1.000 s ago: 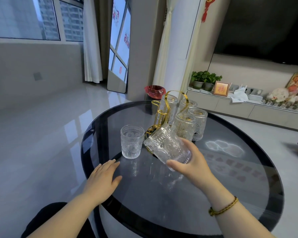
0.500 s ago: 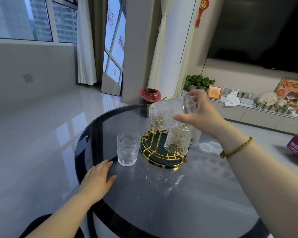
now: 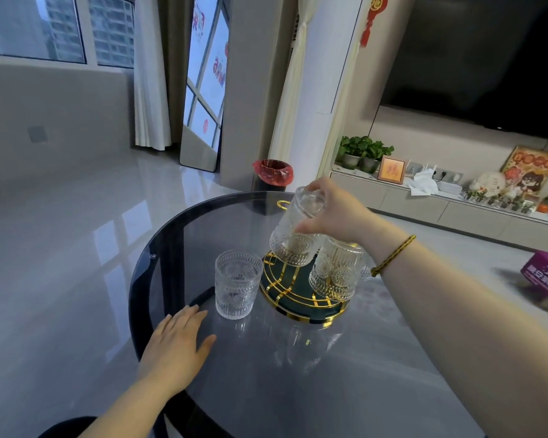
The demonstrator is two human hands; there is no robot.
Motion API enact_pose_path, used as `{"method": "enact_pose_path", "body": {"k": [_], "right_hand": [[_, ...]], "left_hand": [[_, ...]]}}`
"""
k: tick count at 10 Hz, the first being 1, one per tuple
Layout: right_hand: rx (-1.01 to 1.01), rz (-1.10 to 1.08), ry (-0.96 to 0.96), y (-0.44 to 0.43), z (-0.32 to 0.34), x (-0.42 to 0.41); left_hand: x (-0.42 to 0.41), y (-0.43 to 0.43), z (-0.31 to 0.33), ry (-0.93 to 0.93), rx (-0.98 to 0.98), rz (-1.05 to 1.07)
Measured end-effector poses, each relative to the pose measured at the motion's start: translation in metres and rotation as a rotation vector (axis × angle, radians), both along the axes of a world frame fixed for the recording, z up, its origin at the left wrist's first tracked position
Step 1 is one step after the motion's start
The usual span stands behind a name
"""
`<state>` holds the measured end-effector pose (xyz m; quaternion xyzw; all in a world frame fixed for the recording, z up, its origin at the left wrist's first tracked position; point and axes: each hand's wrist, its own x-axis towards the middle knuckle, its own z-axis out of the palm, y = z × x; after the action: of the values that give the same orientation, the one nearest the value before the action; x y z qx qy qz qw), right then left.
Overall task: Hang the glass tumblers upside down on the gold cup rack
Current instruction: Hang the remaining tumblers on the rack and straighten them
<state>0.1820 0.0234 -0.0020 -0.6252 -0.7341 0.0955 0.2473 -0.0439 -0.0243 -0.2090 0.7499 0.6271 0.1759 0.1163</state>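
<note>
left hand (image 3: pixel 179 341) flat, fingers spread, on the table (image 3: pixel 345 390) near its left edge. just beyond: upright tumbler (image 3: pixel 237 284), clear embossed ribbed glass, beside the gold cup rack (image 3: pixel 298 295). right hand (image 3: pixel 336 211) grips the held tumbler (image 3: pixel 296 230) by its base, mouth down, tilted, over the rack's left side. hung tumbler (image 3: pixel 337 268) inverted on the rack, next to it.
</note>
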Motion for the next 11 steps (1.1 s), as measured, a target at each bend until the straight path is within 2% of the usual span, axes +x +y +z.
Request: {"method": "enact_pose_path", "body": {"k": [6, 11], "right_hand": [[-0.11, 0.021, -0.125, 0.012, -0.029, -0.006], [-0.076, 0.03, -0.218, 0.013, -0.035, -0.008]], "left_hand": [[0.001, 0.0, 0.0, 0.013, 0.021, -0.006], [0.0, -0.001, 0.0, 0.005, 0.012, -0.01]]}}
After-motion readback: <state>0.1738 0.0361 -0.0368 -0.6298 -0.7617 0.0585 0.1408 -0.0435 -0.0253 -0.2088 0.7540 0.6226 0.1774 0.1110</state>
